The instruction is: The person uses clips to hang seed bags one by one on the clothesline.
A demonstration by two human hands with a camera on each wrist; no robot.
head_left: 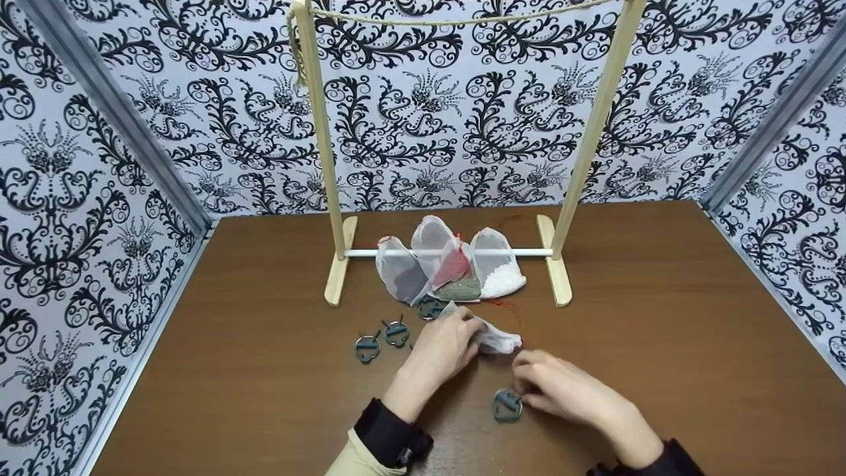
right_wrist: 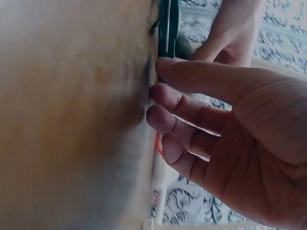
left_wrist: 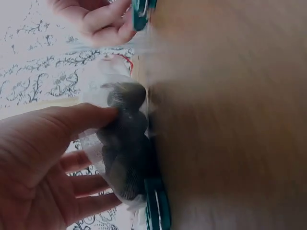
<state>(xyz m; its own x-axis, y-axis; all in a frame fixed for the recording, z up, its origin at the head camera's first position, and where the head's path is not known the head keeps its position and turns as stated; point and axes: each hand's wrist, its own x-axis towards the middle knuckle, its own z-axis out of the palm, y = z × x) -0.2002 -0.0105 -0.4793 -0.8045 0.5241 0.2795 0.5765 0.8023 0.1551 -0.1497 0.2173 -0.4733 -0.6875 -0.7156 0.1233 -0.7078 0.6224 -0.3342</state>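
Note:
My left hand [head_left: 444, 344] holds a white mesh bag [head_left: 496, 339] with a red drawstring, thumb on the near side and fingers behind. In the left wrist view, dark rounded stones [left_wrist: 127, 124] show through the mesh. At the right, my right hand [head_left: 562, 387] has its thumb and forefinger at the edge of a teal ring clip [head_left: 507, 406]. The right wrist view has that clip [right_wrist: 168, 28] edge-on at the thumb tip, the other fingers curled beside it. More ring clips [head_left: 367, 348] lie left of my left hand, one close to its wrist.
Several filled mesh bags [head_left: 499, 277] lean at the white crossbar [head_left: 365, 253] of a wooden frame [head_left: 322, 132]. A rope [head_left: 462, 22] spans its top. Patterned walls [head_left: 423, 99] with grey edge strips enclose the brown table [head_left: 251, 370] at the back and sides.

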